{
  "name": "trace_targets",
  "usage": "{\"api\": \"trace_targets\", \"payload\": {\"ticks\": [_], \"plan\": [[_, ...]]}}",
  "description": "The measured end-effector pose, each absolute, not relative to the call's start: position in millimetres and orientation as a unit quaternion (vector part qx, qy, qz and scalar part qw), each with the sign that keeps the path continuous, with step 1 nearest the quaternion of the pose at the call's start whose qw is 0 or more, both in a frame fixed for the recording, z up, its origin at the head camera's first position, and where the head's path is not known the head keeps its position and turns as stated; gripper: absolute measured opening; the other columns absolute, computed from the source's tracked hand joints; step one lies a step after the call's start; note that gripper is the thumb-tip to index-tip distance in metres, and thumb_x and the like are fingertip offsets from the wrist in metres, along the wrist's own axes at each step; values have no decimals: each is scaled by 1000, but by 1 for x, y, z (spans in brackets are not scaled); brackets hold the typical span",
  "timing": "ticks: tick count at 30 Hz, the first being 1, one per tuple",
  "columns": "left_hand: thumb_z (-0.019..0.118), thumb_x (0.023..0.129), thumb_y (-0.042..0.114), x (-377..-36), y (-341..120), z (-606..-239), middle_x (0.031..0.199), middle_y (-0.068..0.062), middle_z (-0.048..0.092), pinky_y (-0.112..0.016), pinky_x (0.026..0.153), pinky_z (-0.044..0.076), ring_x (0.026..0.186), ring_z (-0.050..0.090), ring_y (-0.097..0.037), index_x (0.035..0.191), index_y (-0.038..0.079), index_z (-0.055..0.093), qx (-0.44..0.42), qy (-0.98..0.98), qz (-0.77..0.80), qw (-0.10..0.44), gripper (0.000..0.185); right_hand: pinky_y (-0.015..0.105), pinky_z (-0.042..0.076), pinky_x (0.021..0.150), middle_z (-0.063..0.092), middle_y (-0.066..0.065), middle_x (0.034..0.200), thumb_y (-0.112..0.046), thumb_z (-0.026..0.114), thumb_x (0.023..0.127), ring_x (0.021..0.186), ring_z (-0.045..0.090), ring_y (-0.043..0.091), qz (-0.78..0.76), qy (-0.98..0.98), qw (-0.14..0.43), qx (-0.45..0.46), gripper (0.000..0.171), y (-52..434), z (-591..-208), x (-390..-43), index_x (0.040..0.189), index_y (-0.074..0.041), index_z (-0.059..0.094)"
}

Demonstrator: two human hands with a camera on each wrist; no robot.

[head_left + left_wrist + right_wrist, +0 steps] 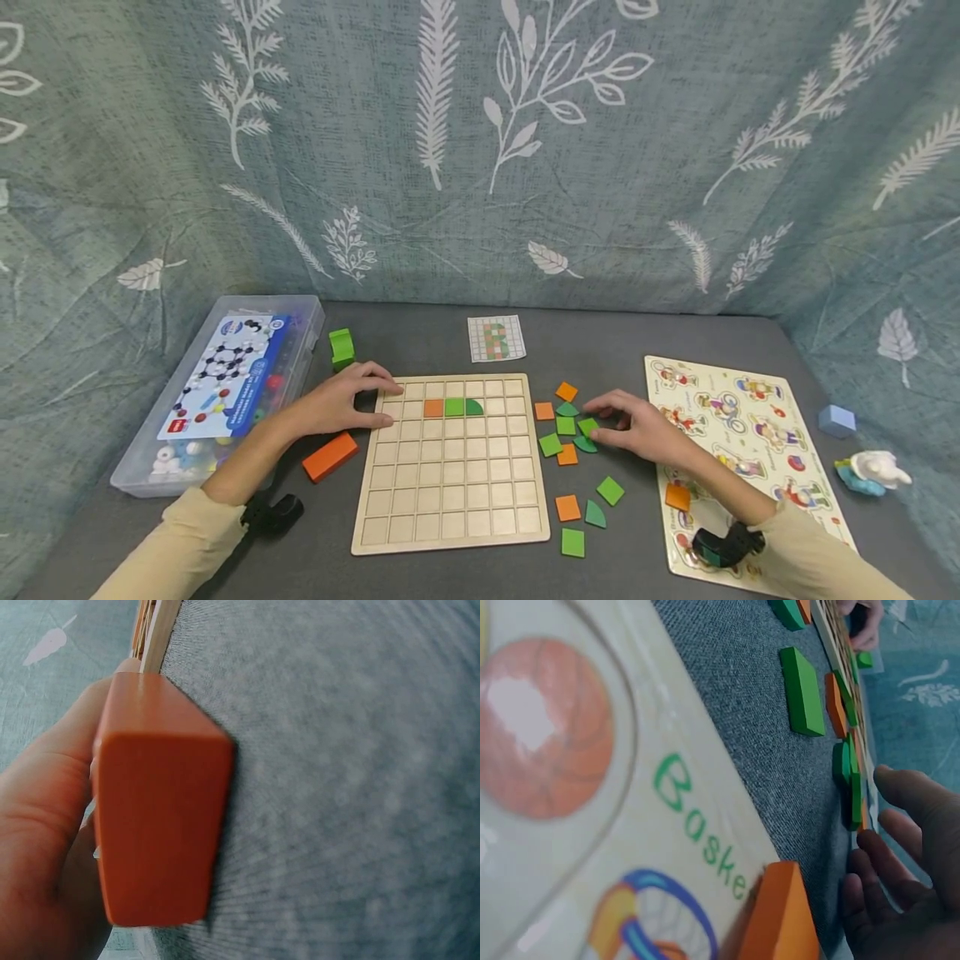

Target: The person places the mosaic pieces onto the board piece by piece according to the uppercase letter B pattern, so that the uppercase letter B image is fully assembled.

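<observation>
My left hand [351, 398] rests at the left edge of a wooden grid board [450, 546], thumb and fingers apart on its rim. On the board, an orange square tile [434, 408], a green square tile [454, 407] and a dark green quarter-round tile [474, 407] lie in one row. Right of the board, my right hand [637, 427] reaches over a loose cluster of tiles, its relaxed fingers beside a green square tile [588, 427]. In the right wrist view, that hand [904, 877] shows thumb and fingers apart, nothing visibly held.
A printed pattern card [497, 339] lies behind the board. An orange block [330, 457], a green block [341, 346] and a plastic box [135, 479] stand left. A picture puzzle board [720, 375] bears an orange tile [677, 497]; a blue cube [837, 421] and a figurine [873, 471] sit farther right.
</observation>
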State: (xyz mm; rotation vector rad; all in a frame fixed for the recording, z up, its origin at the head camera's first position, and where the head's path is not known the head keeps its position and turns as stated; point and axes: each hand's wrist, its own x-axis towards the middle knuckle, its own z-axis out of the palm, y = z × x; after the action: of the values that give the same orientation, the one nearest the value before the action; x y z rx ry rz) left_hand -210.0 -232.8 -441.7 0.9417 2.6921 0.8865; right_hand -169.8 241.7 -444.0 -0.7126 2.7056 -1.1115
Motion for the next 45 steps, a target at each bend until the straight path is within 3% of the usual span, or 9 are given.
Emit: {"api": "trace_targets", "payload": {"ticks": [12,26,31,40,45], "plan": [[74,86,36,-211,-233,-443,123,-2,55,-53,94,43,115,50,-26,121,19,68,312,897,301,84,40,24,44,80,57,10,121,-29,68,91,100,51,11,-372,886,164,-223,38,246,-442,-176,125,-12,64],[74,86,36,-209,-234,-442,123,-2,56,-52,94,43,115,50,-26,121,19,68,312,897,302,81,40,23,44,67,59,6,99,-16,68,91,80,49,3,-357,892,79,-264,24,238,-438,-179,112,-6,66],[74,86,36,-208,-234,-441,123,-2,56,-52,94,43,115,51,-26,121,19,68,314,897,302,80,39,23,47,68,60,6,98,-17,69,90,79,52,4,-378,879,67,-281,27,208,-435,-176,114,-6,66],[74,86,36,-208,-234,-441,124,-3,56,-52,95,43,116,50,-26,121,19,68,313,896,303,83,40,20,46,70,60,5,94,-20,73,87,78,54,11,-350,854,50,-383,27,110,-434,-179,111,-7,68],[74,86,35,-208,-233,-441,124,-3,56,-51,94,44,115,51,-26,121,19,68,314,899,297,78,40,21,46,77,61,5,96,-21,73,87,85,54,14,-329,855,58,-397,29,73,-432,-181,112,-6,69]]}}
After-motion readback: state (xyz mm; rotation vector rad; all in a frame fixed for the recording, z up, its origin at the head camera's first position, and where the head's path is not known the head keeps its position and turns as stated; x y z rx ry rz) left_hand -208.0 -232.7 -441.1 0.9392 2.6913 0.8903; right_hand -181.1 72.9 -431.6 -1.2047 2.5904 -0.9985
